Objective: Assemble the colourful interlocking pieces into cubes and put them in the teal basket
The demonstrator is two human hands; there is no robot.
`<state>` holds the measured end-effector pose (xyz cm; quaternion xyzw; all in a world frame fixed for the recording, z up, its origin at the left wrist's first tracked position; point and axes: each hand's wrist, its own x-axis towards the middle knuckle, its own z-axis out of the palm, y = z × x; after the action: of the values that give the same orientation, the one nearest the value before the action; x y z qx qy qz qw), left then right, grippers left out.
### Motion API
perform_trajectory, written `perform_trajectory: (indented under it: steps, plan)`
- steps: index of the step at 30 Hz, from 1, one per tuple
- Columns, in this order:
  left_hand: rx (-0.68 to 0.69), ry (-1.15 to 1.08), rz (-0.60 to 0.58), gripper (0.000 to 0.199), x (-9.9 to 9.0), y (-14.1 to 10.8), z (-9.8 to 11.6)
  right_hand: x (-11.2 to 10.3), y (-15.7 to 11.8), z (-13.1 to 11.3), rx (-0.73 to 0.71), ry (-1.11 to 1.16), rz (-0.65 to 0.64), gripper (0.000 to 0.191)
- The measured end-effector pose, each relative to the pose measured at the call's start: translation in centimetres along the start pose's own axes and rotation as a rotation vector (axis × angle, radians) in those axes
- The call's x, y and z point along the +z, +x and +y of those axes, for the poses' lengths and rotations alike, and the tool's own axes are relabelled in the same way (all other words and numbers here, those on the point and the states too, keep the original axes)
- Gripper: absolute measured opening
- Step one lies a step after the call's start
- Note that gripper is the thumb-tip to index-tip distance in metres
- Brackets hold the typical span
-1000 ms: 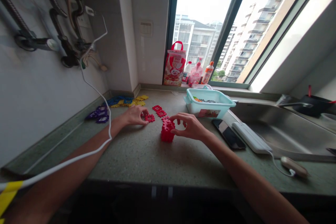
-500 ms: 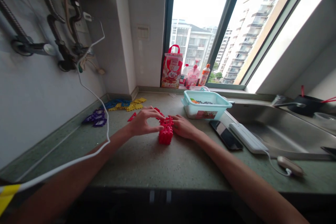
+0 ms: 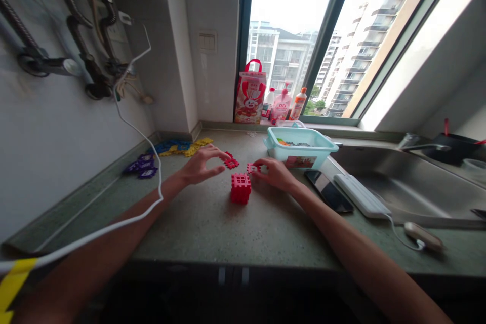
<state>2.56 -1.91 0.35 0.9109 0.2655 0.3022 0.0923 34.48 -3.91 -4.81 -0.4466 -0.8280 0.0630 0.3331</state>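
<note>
A red cube of interlocking pieces (image 3: 240, 189) stands on the counter (image 3: 212, 233) in front of both hands. Behind it to the left lie flat red pieces (image 3: 231, 161). My left hand (image 3: 205, 164) is beside them, thumb and fingers apart, holding nothing. My right hand (image 3: 274, 174), behind the cube and to its right, pinches a flat red piece (image 3: 252, 168) between thumb and fingers.
Blue pieces (image 3: 176, 146), yellow pieces (image 3: 197, 147) and purple pieces (image 3: 143, 166) lie at the left. A light-blue bin (image 3: 304, 143), phone (image 3: 328, 191), white power strip (image 3: 360, 196) and sink (image 3: 398, 182) are at the right. A white cable (image 3: 150, 208) crosses above my left forearm.
My hands have moved apart, away from the red cube. The right one now has a separate flat red piece. The cube's top shows uncovered, and the view has shifted slightly.
</note>
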Motion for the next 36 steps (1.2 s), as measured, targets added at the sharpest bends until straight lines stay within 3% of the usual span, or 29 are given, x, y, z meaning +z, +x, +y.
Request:
perform_trajectory:
  steps: [4, 7, 11, 15, 19, 24, 27, 32, 36]
  plan:
    - [-0.178, 0.325, -0.077, 0.035, -2.1, -1.3, -4.4, -1.5, 0.0, -3.6, -0.048, 0.143, 0.207, 0.027]
    - [-0.292, 0.380, -0.166, 0.042, -3.2, -2.2, -6.9, -1.8, -0.1, -6.2, -0.157, 0.172, 0.150, 0.026]
    - [-0.332, 0.459, -0.170, 0.048, -3.3, -2.5, -8.2, -1.3, -0.3, -7.4, -0.222, 0.126, 0.063, 0.028]
    - [-0.270, 0.534, -0.136, 0.041, -1.6, -2.1, -7.7, -1.1, -0.4, -7.3, -0.254, 0.123, 0.032, 0.027]
    - [-0.181, 0.446, -0.112, 0.042, 1.4, -1.4, -6.1, -1.5, -0.3, -7.0, -0.245, 0.112, -0.039, 0.033]
    - [-0.101, 0.352, -0.205, 0.060, 4.7, -0.3, -5.0, -1.0, 0.0, -4.8, -0.102, 0.182, 0.059, 0.030]
    - [-0.104, 0.332, -0.279, 0.060, 5.5, -0.1, -5.1, 0.7, 0.1, -2.6, -0.045, 0.096, 0.018, 0.031]
    - [-0.035, 0.334, -0.309, 0.060, 5.7, 0.2, -3.7, 3.7, 0.3, -1.0, -0.123, -0.058, -0.153, 0.049]
    - [0.024, 0.283, -0.291, 0.055, 5.8, 0.3, -2.4, 4.1, 0.7, -0.9, -0.127, -0.115, -0.147, 0.032]
